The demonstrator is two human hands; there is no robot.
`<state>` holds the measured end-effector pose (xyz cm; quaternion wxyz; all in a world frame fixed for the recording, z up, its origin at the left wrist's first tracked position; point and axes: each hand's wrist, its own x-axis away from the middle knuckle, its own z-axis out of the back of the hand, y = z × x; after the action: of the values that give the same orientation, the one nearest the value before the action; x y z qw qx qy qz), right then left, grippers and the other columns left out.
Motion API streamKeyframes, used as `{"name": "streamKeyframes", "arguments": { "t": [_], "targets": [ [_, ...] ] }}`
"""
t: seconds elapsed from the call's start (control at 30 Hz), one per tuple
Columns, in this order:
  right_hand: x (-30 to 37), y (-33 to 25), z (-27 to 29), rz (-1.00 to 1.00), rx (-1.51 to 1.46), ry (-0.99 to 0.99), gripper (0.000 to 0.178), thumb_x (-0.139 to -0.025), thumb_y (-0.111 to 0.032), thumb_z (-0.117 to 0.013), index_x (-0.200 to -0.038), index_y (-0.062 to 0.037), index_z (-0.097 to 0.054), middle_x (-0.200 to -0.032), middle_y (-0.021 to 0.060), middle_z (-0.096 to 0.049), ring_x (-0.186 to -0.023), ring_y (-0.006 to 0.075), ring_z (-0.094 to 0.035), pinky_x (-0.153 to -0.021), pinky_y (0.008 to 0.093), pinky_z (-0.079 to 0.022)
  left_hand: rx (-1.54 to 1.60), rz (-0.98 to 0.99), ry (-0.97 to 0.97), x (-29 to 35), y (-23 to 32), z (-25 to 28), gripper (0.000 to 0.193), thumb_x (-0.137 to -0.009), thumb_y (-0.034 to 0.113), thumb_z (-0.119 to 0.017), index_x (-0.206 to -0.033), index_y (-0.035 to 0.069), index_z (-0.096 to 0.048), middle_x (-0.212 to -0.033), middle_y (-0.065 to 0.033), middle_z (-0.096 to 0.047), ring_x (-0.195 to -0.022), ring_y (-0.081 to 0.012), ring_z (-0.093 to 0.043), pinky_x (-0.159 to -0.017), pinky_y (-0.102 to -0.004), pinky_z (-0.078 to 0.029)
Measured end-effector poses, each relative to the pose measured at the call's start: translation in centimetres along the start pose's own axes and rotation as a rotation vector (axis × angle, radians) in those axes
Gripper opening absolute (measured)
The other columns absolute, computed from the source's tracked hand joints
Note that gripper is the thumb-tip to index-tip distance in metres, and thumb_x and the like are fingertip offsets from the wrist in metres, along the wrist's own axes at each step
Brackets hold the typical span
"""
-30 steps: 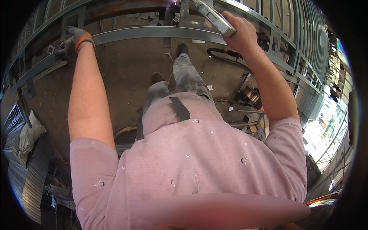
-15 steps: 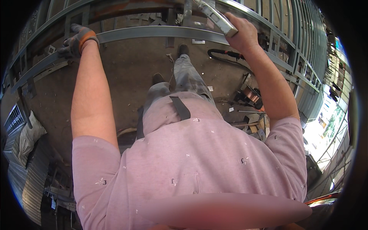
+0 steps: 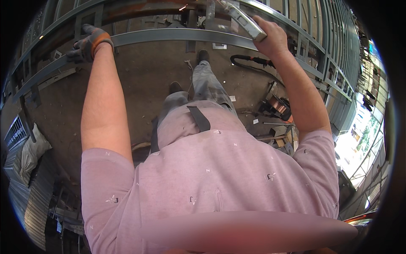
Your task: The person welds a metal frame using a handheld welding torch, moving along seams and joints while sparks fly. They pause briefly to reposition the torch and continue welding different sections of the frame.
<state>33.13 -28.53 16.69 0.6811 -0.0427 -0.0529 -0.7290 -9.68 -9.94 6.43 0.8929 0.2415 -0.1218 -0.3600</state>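
My left hand (image 3: 89, 44), in a grey work glove with an orange cuff, is at the near steel rail (image 3: 169, 34) of a metal frame. One finger points forward while the others curl over the rail. At the right, my bare right hand (image 3: 272, 39) is closed around the near end of a worn pale bar with a rectangular window (image 3: 245, 22). This bar slants away to the far left, over the frame, and its far tip runs out of the picture. Small orange sparks (image 3: 182, 7) fly near the top edge, left of the bar.
A black hose with an orange-red part (image 3: 253, 59) lies on the floor at the right. Below it sit a copper-coloured wire spool (image 3: 277, 106) and scrap pieces (image 3: 281, 135). Upright steel bars (image 3: 334, 38) stand far right. At the left are a white sack (image 3: 34, 148) and corrugated sheets (image 3: 36, 207).
Sparks now show near the top edge. Both hands have shifted slightly to the right, and the pale bar has moved a little with my right hand.
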Motion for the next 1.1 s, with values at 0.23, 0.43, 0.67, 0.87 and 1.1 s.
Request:
{"name": "streamKeyframes", "arguments": {
  "t": [0.23,0.43,0.67,0.87,1.1],
  "targets": [
    [0.5,0.6,-0.5,-0.011,0.007,0.050,0.047,-0.081,-0.024,-0.076,-0.127,-0.0267,-0.065,-0.106,0.0090,-0.075,-0.106,0.0359,-0.070,-0.088,0.0494,-0.057,-0.024,-0.004,-0.008,0.0,0.1,0.0,0.097,-0.102,0.068,-0.038,-0.164,-0.006,-0.026,-0.174,-0.0275,-0.011,-0.164,-0.0410,-0.005,-0.128,-0.0621,-0.016],
    [0.5,1.3,-0.8,0.040,-0.025,0.082,0.049,-0.080,-0.025,-0.078,-0.128,-0.0245,-0.065,-0.107,0.0095,-0.074,-0.107,0.0356,-0.070,-0.087,0.0492,-0.057,-0.034,0.005,-0.013,-0.1,0.2,-0.3,0.098,-0.103,0.068,-0.037,-0.165,-0.006,-0.025,-0.174,-0.0274,-0.011,-0.164,-0.0413,-0.005,-0.128,-0.0621,-0.016],
    [0.2,1.4,0.1,0.036,-0.098,0.054,0.049,-0.078,-0.018,-0.075,-0.126,-0.0221,-0.066,-0.100,0.0134,-0.075,-0.101,0.0399,-0.070,-0.084,0.0516,-0.057,-0.040,0.015,0.018,-0.4,-0.1,-0.8,0.098,-0.102,0.070,-0.036,-0.164,-0.005,-0.028,-0.174,-0.0267,-0.012,-0.163,-0.0412,-0.006,-0.128,-0.0606,-0.015],
    [2.7,3.3,2.4,0.035,-0.266,0.009,0.048,-0.081,-0.019,-0.076,-0.128,-0.0165,-0.065,-0.103,0.0163,-0.075,-0.099,0.0424,-0.070,-0.082,0.0523,-0.056,-0.034,0.021,0.083,-1.0,-0.7,-1.9,0.099,-0.100,0.071,-0.046,-0.159,-0.008,-0.037,-0.172,-0.0261,-0.019,-0.162,-0.0408,-0.015,-0.130,-0.0481,-0.020],
    [5.2,4.3,5.8,-0.187,-0.848,-0.243,0.032,-0.093,-0.025,-0.083,-0.114,-0.0041,-0.070,-0.079,0.0051,-0.069,-0.071,0.0169,-0.060,-0.070,0.0335,-0.053,-0.077,0.035,0.097,-1.1,-0.8,-0.8,0.095,-0.100,0.070,-0.052,-0.152,-0.010,-0.046,-0.170,-0.0278,-0.023,-0.159,-0.0404,-0.025,-0.128,-0.0453,-0.030]
  ]
}}
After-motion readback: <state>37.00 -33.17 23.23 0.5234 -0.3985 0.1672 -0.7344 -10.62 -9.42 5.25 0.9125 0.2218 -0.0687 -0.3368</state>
